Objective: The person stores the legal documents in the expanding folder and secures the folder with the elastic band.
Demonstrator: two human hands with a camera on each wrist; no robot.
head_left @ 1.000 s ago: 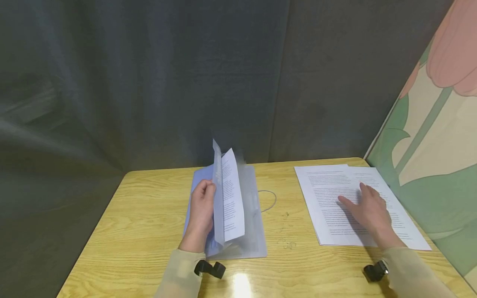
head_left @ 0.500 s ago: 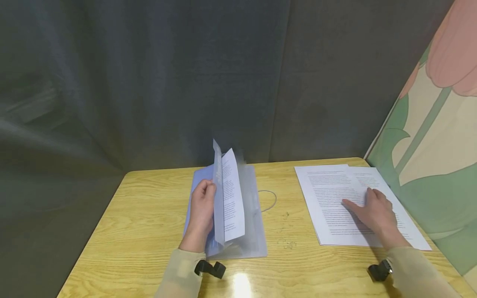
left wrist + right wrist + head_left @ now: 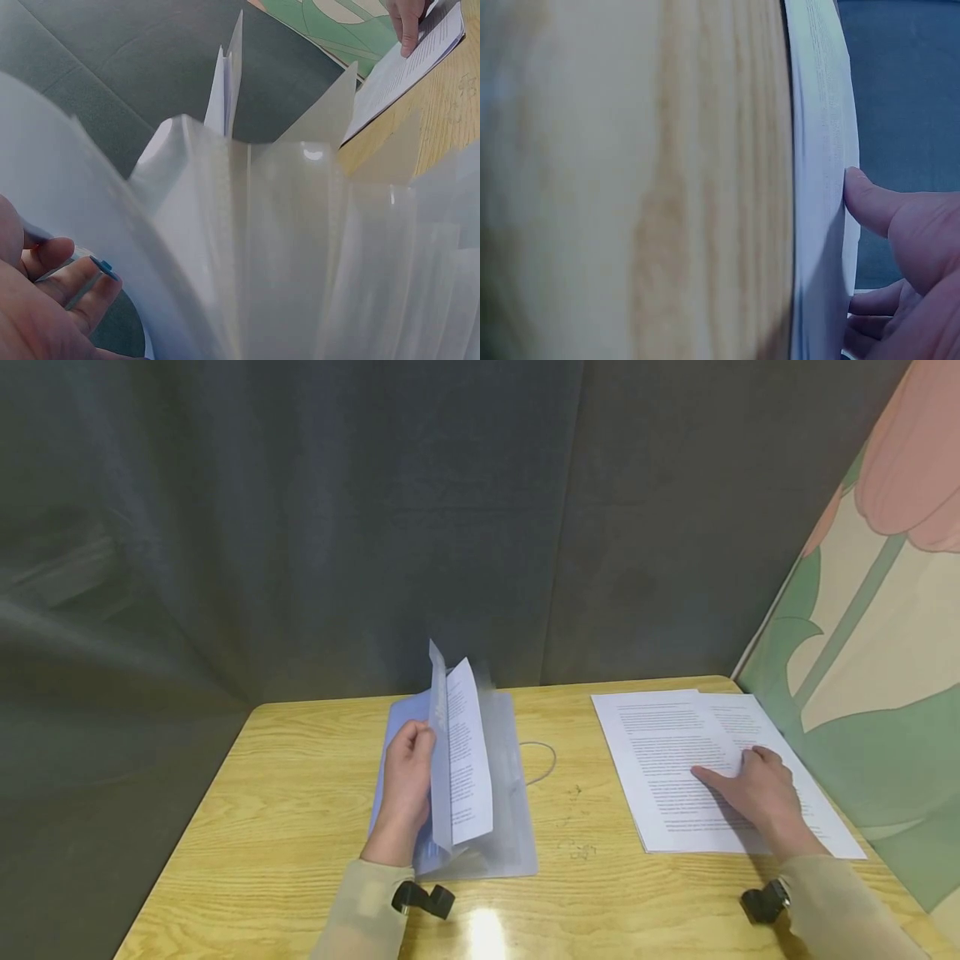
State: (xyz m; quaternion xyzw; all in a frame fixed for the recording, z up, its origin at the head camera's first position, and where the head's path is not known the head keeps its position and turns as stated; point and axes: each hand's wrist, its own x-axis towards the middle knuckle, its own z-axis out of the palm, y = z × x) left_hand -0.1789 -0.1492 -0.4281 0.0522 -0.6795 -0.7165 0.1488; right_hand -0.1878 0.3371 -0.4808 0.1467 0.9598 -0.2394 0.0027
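My left hand (image 3: 407,768) grips the raised front cover of a translucent expanding file folder (image 3: 512,793) on the table. The left wrist view shows its pleated pockets (image 3: 292,225) fanned out, with the left hand's fingers (image 3: 75,292) bent at the cover's edge. A printed sheet (image 3: 468,760) stands inside the folder, behind the cover. On the right, my right hand (image 3: 765,793) rests on a pile of printed sheets (image 3: 660,743). Its thumb (image 3: 870,196) touches the top paper, apart from the other fingers, which are bent against the paper too.
A thin elastic loop (image 3: 553,760) sticks out from the folder's right side. The wooden table (image 3: 277,810) ends at a dark curtain (image 3: 420,527) behind and a flower-patterned cloth (image 3: 885,710) on the right. Another printed sheet (image 3: 735,714) shows beside the pile's upper right part.
My right hand has moved slightly nearer and to the right across the sheets, its fingers bending more. The left hand and the folder have stayed in place.
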